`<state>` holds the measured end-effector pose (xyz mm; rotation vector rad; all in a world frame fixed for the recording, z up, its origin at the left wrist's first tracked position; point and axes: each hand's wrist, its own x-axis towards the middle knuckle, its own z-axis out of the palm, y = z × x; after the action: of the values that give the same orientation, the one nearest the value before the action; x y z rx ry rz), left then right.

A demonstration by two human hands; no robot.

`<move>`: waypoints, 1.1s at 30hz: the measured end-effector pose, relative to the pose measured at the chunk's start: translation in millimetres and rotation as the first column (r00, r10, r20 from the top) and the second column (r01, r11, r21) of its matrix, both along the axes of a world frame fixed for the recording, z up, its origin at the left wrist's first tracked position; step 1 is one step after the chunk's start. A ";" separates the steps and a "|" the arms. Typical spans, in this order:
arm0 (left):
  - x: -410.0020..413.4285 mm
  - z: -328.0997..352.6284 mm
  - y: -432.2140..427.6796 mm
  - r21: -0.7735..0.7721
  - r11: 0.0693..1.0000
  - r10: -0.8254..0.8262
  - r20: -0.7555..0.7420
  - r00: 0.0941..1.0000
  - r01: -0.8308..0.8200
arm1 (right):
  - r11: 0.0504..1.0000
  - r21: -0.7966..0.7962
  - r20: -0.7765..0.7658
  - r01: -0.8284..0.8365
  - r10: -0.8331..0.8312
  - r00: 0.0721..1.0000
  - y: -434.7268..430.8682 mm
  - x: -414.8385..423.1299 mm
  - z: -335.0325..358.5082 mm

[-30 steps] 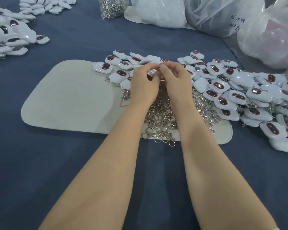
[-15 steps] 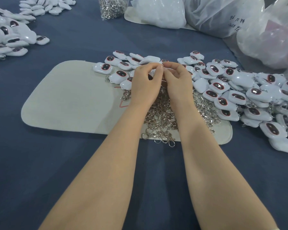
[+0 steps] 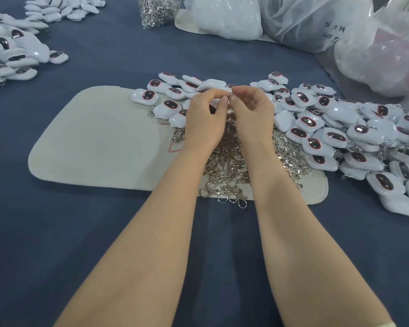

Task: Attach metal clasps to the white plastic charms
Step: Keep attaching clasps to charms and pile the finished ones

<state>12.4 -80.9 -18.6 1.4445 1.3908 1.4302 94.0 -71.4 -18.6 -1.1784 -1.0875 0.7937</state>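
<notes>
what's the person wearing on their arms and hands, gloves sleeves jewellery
Both the left hand and right hand are ungloved, with no rings, watch or bracelets visible. The forearms are bare; a pale strip by the right elbow may be a sleeve edge.

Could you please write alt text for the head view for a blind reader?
A left hand and a right hand pinch a small silver metal clasp between their fingertips above a heap of loose silver clasps on a beige felt mat. White plastic charms with dark oval faces lie piled beside it on the blue tablecloth.
</notes>
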 end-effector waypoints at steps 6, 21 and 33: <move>1.4 3.3 -1.7 -0.078 0.997 0.031 0.020 0.999 -0.030 | 0.995 0.069 0.130 0.069 -0.078 0.988 -4.0 -4.6 4.0; -1.5 3.2 3.9 0.096 0.991 0.102 -0.112 0.988 -0.091 | 0.977 0.192 0.221 0.095 -0.138 0.965 -10.4 -10.2 13.5; -2.4 4.3 3.7 0.113 0.985 0.138 -0.088 0.987 -0.128 | 0.981 0.173 0.275 0.085 -0.131 0.952 -9.6 -10.5 13.6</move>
<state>9.9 -77.3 -14.3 1.5299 1.5149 1.5585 83.5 -81.0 -5.1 -1.2286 -1.2857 0.4493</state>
